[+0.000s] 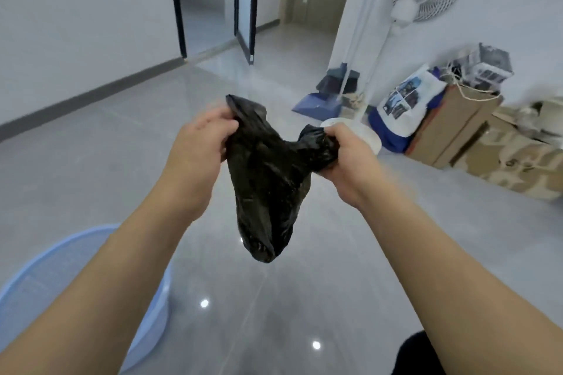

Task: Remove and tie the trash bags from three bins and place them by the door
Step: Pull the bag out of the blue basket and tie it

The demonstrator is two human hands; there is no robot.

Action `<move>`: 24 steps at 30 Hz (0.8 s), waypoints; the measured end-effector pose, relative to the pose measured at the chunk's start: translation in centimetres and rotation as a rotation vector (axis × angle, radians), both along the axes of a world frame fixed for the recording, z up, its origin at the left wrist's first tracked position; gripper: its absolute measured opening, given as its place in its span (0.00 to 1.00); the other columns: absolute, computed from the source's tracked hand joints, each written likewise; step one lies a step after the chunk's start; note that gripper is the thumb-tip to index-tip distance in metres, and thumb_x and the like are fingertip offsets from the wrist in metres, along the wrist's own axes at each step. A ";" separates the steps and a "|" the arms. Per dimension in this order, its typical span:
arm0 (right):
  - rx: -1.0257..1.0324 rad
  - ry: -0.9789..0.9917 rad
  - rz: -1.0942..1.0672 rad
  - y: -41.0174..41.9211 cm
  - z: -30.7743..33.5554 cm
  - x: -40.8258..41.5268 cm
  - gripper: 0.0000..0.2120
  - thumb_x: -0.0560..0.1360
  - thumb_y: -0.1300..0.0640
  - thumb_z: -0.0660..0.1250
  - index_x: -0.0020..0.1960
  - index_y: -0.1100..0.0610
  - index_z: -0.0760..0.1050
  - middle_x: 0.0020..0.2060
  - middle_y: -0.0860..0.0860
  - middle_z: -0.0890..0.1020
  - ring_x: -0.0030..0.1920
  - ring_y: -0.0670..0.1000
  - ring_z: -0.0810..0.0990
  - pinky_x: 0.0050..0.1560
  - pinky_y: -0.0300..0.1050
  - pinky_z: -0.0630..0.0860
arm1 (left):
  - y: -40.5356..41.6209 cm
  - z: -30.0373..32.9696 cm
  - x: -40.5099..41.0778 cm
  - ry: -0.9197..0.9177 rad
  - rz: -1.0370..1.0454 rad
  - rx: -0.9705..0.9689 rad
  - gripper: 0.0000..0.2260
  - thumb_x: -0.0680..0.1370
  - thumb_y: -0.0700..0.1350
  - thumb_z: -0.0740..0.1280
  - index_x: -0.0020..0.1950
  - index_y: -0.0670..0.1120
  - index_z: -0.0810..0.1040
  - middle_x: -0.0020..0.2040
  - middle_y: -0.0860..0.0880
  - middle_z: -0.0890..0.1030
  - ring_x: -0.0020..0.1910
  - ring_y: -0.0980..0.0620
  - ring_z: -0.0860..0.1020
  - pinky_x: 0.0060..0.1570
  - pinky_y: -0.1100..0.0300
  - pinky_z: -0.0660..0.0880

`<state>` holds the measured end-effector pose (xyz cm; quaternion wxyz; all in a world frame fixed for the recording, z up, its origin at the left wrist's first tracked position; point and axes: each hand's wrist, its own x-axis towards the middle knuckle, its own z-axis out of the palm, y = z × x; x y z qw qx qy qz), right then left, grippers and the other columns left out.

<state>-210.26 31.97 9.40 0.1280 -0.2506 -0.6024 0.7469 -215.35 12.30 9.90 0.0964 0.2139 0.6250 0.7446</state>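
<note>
Both hands hold a black trash bag up by its gathered top corners, ready for tying.

The left hand (199, 143) is clenched on one bunched corner of the black trash bag (268, 179) and the right hand (344, 158) on the other, so the bag hangs in mid-air between them, above the glossy grey floor (335, 268) and clear of the pale blue bin (76, 283) at the lower left. The likely risk: a short or slick corner slips from a fist during knotting, dropping the bag or leaving a loose knot. The bag looks thin, shiny, crumpled, tapering to a small sagging bottom, seemingly light.
</note>
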 end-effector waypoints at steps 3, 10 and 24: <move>0.584 -0.480 0.272 2.0 -2.9 0.6 0.10 0.74 0.54 0.61 0.44 0.61 0.77 0.41 0.56 0.80 0.40 0.54 0.77 0.45 0.48 0.77 | 0.6 -6.5 0.0 -0.182 0.058 -0.298 0.10 0.74 0.42 0.62 0.41 0.36 0.77 0.39 0.42 0.77 0.41 0.46 0.75 0.52 0.47 0.75; 1.058 -1.150 0.844 4.2 -6.4 2.4 0.12 0.76 0.55 0.60 0.53 0.62 0.76 0.44 0.56 0.84 0.40 0.56 0.83 0.52 0.52 0.80 | -0.6 -13.1 3.5 -0.270 -0.548 -1.578 0.10 0.75 0.53 0.64 0.40 0.48 0.77 0.39 0.50 0.76 0.36 0.51 0.73 0.36 0.60 0.69; 1.411 -0.870 0.502 7.9 -8.9 1.2 0.09 0.73 0.65 0.59 0.35 0.58 0.66 0.33 0.53 0.73 0.31 0.51 0.70 0.29 0.41 0.64 | 3.3 -22.3 -2.0 -0.512 -0.028 -1.082 0.15 0.70 0.42 0.71 0.54 0.37 0.76 0.50 0.39 0.81 0.43 0.43 0.79 0.40 0.52 0.77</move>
